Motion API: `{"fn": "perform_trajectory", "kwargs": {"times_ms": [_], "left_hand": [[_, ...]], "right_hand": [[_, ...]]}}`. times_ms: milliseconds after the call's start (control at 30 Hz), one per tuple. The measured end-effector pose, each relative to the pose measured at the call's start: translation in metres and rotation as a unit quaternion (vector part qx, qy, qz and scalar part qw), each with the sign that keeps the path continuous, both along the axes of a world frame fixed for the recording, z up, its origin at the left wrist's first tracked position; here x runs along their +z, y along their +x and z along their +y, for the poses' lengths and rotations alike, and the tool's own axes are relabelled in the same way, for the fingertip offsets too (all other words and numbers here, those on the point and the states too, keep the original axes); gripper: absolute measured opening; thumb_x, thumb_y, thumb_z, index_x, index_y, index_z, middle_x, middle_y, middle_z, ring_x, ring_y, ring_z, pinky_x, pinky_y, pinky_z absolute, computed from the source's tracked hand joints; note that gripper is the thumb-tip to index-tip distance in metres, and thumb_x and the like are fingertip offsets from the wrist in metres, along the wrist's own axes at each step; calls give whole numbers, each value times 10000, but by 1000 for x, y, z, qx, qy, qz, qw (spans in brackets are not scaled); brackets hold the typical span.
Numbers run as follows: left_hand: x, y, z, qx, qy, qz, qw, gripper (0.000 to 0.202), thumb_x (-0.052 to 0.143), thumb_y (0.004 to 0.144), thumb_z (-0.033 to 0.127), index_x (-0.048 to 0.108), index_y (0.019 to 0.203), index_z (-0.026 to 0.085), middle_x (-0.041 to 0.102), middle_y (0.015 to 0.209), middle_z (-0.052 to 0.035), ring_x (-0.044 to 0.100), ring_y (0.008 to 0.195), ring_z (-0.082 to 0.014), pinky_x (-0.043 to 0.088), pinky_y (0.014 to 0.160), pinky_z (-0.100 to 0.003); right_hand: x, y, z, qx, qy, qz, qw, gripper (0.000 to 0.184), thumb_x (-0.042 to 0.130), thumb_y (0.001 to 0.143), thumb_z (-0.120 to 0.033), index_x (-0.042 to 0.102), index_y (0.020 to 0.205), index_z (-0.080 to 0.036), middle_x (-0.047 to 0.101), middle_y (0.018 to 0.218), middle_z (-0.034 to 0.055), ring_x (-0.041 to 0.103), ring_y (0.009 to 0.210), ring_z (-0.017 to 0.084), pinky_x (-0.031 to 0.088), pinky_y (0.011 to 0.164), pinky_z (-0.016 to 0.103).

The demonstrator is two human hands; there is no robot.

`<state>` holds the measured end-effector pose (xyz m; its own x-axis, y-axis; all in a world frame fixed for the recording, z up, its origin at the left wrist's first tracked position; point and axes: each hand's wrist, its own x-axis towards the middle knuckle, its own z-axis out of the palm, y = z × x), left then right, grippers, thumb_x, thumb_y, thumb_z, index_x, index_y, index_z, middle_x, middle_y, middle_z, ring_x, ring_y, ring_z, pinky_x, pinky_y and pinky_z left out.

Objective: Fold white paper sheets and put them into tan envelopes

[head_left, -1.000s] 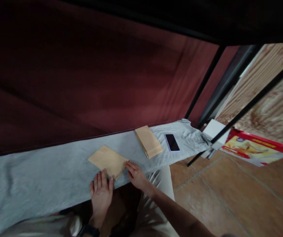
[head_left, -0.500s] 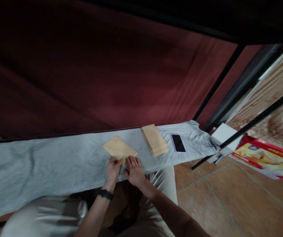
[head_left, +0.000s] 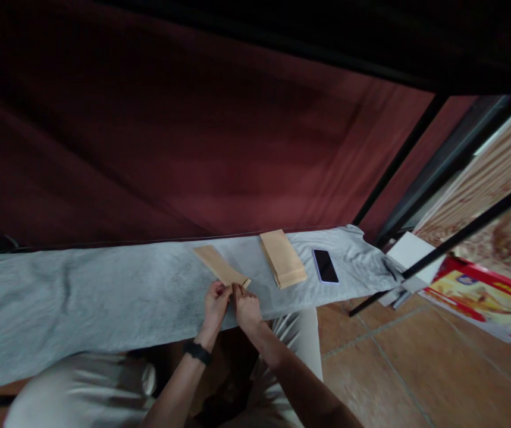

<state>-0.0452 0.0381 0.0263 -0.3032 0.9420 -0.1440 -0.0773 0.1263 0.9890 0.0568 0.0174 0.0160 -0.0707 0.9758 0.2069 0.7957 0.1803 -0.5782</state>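
A tan kraft paper bag [head_left: 219,265] lies at a slant on the grey cloth, its near edge pinched by both hands. My left hand [head_left: 215,303], with a black band on the wrist, is closed on that edge from the left. Close beside it, my right hand [head_left: 246,304] grips the same edge with bent fingers. The fingertips almost meet and hide the part of the paper between them. To the right, apart from the hands, rests a stack of similar folded paper bags [head_left: 283,259].
A phone [head_left: 325,266] with a dark screen lies right of the stack. The grey cloth [head_left: 116,297] covers a narrow bench before a dark red curtain [head_left: 219,148]. Black metal bars, a white box [head_left: 416,252] and a red-yellow carton [head_left: 487,297] stand at the right.
The paper bag now shows a narrower face and looks tilted or folded over. My right hand has gone from lying fairly flat to pinching the edge, and the hands have come closer together.
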Motion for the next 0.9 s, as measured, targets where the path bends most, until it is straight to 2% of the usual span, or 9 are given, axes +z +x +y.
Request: {"fn": "perform_trajectory", "kwargs": {"times_ms": [133,200,300,400,500,600,667,733,900], "left_hand": [[-2,-1,-4,21,68,71,995,464,644,791,497,623,1128,179,664,1076,-100,647,958,-212,534,846,-344],[-7,-5,-2,54,97,148,983,452,618,833,445,595,1204,188,609,1207,-123,604,1100,-234,493,981,-392],[-18,-14,0,73,105,251,959,467,595,843,341,548,1282,186,550,1301,-136,527,1243,-268,420,1094,-463],[-30,-21,-2,59,86,357,928,448,551,845,252,551,1284,160,489,1407,-163,447,1349,-308,376,1136,-509],[-35,-19,-7,-3,113,444,889,451,451,897,200,530,1337,146,435,1497,-167,394,1412,-293,366,1154,-483],[-32,-4,-3,-96,173,504,841,483,359,962,224,465,1426,142,417,1543,-140,332,1460,-248,319,1189,-453],[-29,9,5,-174,190,537,803,503,314,995,276,433,1463,134,418,1555,-128,315,1471,-231,296,1201,-443],[-29,20,17,-234,181,568,768,526,294,1008,328,423,1478,130,419,1559,-123,314,1474,-232,276,1205,-445],[-32,24,57,-267,132,623,723,541,272,1010,369,408,1503,195,384,1586,-68,270,1495,-216,185,1226,-443]], "right_hand": [[4,12,16,-44,-31,289,956,280,377,991,-201,603,1156,-177,742,1002,105,728,873,205,582,775,318],[1,13,22,-40,-39,336,940,285,347,999,-240,576,1154,-170,737,1036,99,729,862,191,594,719,301],[-9,13,21,-33,-50,349,935,282,439,950,-258,572,1187,-181,736,1012,85,726,845,207,602,700,319],[-18,16,10,-81,-14,262,962,428,501,888,-209,540,1311,-155,707,1080,138,707,909,256,595,781,389],[-24,21,-2,-121,67,66,988,550,489,888,-174,456,1430,-88,606,1290,229,624,1136,311,526,949,475],[-34,24,-9,-43,129,-65,989,530,462,928,-168,455,1454,-108,523,1435,202,490,1326,296,422,1084,488],[-45,24,-11,24,155,-104,982,504,476,920,-162,509,1421,-118,557,1420,168,469,1355,275,367,1134,472],[-54,23,-12,47,170,-118,977,489,504,909,-187,548,1391,-119,595,1384,154,479,1351,268,334,1158,459],[-54,20,-14,22,155,-128,979,469,476,986,-293,526,1415,-112,561,1428,150,436,1395,251,307,1178,429]]}}
